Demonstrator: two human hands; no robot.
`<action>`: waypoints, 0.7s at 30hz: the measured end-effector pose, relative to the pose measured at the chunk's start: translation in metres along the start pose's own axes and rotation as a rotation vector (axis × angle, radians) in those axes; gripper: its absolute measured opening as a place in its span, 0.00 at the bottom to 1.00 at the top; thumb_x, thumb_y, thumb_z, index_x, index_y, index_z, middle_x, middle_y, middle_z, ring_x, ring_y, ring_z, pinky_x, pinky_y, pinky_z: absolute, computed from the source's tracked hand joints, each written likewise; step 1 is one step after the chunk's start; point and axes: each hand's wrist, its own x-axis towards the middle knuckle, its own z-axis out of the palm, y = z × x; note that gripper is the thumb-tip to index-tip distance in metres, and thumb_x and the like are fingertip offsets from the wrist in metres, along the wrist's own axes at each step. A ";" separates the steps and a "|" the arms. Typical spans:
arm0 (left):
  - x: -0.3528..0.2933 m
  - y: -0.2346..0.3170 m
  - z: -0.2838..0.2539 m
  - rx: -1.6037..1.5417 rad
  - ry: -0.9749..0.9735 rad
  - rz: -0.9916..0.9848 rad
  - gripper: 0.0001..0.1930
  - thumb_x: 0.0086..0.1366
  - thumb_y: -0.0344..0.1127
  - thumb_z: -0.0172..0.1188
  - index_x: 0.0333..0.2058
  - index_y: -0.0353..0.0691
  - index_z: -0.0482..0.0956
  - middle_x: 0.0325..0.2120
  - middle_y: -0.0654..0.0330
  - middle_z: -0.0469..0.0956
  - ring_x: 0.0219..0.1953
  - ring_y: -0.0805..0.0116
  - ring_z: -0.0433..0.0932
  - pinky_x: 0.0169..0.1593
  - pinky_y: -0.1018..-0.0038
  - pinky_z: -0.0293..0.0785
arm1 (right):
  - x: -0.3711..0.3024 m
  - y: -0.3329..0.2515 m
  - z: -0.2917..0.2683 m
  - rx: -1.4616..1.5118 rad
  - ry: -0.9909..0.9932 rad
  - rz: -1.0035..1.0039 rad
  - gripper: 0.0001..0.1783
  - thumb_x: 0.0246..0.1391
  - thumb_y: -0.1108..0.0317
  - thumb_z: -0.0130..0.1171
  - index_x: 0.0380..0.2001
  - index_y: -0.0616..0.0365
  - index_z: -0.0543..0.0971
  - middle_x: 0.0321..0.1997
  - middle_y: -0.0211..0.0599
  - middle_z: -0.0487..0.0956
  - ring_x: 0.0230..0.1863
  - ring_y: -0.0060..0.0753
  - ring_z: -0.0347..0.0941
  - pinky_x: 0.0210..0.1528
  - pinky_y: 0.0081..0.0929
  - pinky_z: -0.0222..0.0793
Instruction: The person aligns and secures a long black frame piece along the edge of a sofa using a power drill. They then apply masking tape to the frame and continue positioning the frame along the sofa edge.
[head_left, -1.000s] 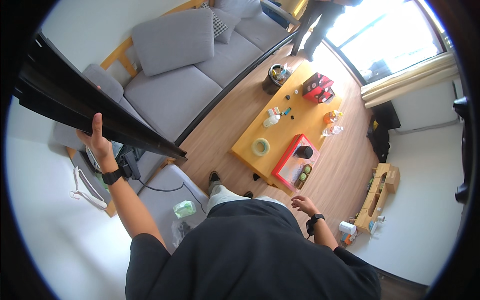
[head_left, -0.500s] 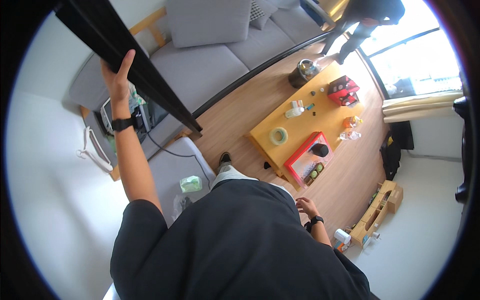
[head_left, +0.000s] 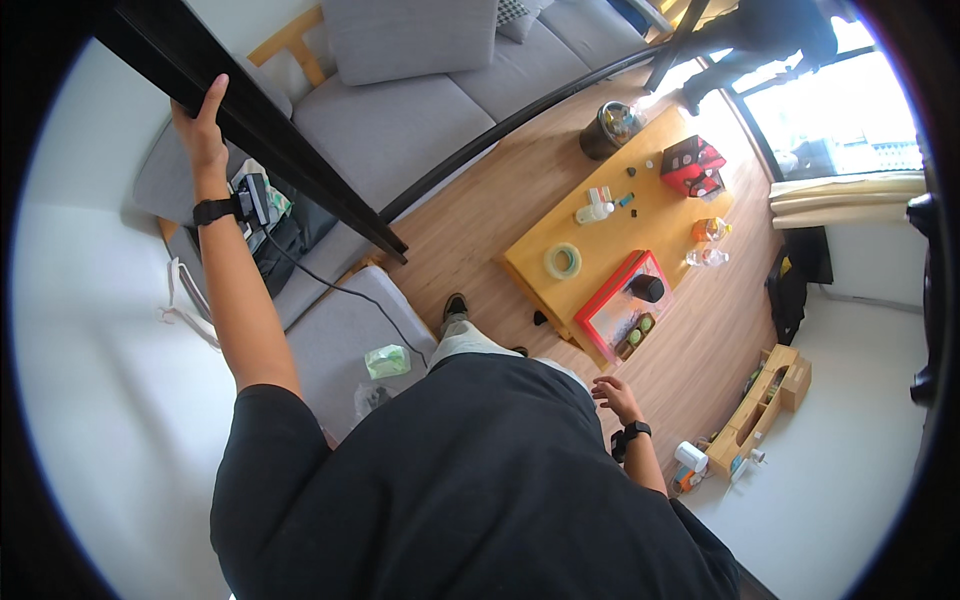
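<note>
My left hand (head_left: 203,130) is raised at the upper left, gripping a long black metal frame (head_left: 300,165). Its thumb lies along the near side of the thick beam, and the fingers go behind it, partly hidden. From the beam's lower end a thinner black bar (head_left: 530,121) of the frame runs to the upper right, in front of the sofa. My right hand (head_left: 618,397) hangs low beside my hip, holding nothing, its fingers loosely apart. A black cable (head_left: 330,289) trails from near my left wrist across the grey seat.
A grey sofa (head_left: 400,125) stands behind the frame. Right of my legs is a wooden table (head_left: 540,230) with tape (head_left: 562,261), bottles and a red-rimmed box (head_left: 610,290). Beyond it are a bin (head_left: 600,140) and another person (head_left: 770,35) by the window.
The beam and my left hand have shifted slightly left and up in view. The far person has moved a little right. My right hand stays by my hip.
</note>
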 end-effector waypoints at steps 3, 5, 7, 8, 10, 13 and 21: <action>0.015 -0.010 -0.003 -0.023 0.010 -0.029 0.32 0.55 0.33 0.73 0.57 0.29 0.71 0.52 0.53 0.75 0.53 0.62 0.73 0.62 0.71 0.64 | -0.002 0.005 0.003 0.005 0.007 0.022 0.17 0.63 0.61 0.53 0.50 0.58 0.79 0.41 0.35 0.83 0.41 0.28 0.79 0.39 0.27 0.73; 0.025 -0.017 -0.005 -0.042 0.008 -0.032 0.31 0.55 0.32 0.73 0.56 0.30 0.72 0.52 0.54 0.76 0.54 0.62 0.73 0.62 0.71 0.64 | -0.004 0.011 0.004 0.004 0.026 0.031 0.18 0.62 0.61 0.53 0.50 0.58 0.80 0.40 0.35 0.83 0.40 0.28 0.80 0.39 0.26 0.73; 0.032 -0.024 -0.009 -0.031 0.014 -0.039 0.31 0.55 0.32 0.72 0.56 0.30 0.73 0.52 0.54 0.76 0.53 0.62 0.73 0.62 0.71 0.64 | -0.006 0.017 0.005 0.016 0.030 0.059 0.18 0.62 0.61 0.54 0.50 0.58 0.80 0.40 0.35 0.83 0.39 0.28 0.79 0.39 0.26 0.73; 0.036 -0.028 -0.009 -0.015 0.019 -0.034 0.30 0.55 0.31 0.72 0.56 0.30 0.73 0.52 0.55 0.76 0.53 0.62 0.73 0.62 0.71 0.65 | -0.006 0.020 0.005 0.014 0.036 0.069 0.17 0.62 0.61 0.54 0.50 0.58 0.80 0.40 0.34 0.82 0.39 0.28 0.78 0.39 0.27 0.73; 0.042 -0.033 -0.011 -0.021 0.013 -0.046 0.30 0.55 0.32 0.72 0.56 0.31 0.73 0.52 0.54 0.76 0.54 0.62 0.73 0.62 0.71 0.64 | -0.006 0.024 0.005 0.026 0.033 0.092 0.17 0.62 0.61 0.54 0.49 0.58 0.80 0.40 0.34 0.82 0.39 0.28 0.77 0.39 0.27 0.73; 0.049 -0.040 -0.015 -0.016 0.009 -0.049 0.30 0.55 0.32 0.72 0.56 0.31 0.73 0.52 0.54 0.76 0.54 0.61 0.73 0.62 0.71 0.64 | -0.005 0.024 0.005 0.022 0.033 0.099 0.17 0.62 0.61 0.54 0.49 0.57 0.80 0.39 0.34 0.82 0.39 0.27 0.77 0.38 0.27 0.72; 0.070 -0.063 -0.025 0.028 0.053 -0.082 0.28 0.53 0.28 0.71 0.54 0.31 0.75 0.49 0.55 0.78 0.51 0.61 0.75 0.60 0.72 0.67 | 0.000 0.000 0.006 0.022 0.029 0.038 0.17 0.62 0.61 0.54 0.49 0.58 0.80 0.39 0.33 0.82 0.39 0.26 0.78 0.38 0.25 0.71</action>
